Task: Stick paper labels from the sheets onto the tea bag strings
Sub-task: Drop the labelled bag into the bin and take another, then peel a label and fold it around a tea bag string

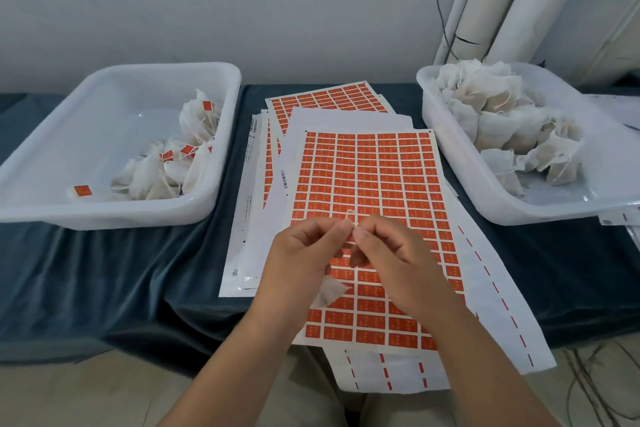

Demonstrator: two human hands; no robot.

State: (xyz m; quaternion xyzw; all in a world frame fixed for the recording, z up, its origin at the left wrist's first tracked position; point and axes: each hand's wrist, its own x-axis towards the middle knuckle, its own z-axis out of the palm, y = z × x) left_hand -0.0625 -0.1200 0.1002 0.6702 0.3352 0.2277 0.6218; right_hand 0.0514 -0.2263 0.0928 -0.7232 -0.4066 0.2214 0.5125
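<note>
A sheet of orange labels [374,184] lies in the middle of the table, on top of other sheets. Over its near half, my left hand [301,256] and my right hand [388,253] meet fingertip to fingertip, both pinching a thin tea bag string [351,218] whose end sticks up between them. A white tea bag [329,293] hangs under my left hand. Whether a label is between the fingers is hidden. Labelled tea bags [173,163] lie in the left tray [104,215]. Unlabelled tea bags [502,121] fill the right tray [485,198].
More label sheets [329,97] fan out behind the top one, and used backing strips [502,288] hang over the table's near edge. A dark blue cloth [104,270] covers the table. White pipes [491,0] and a cable stand at the back right wall.
</note>
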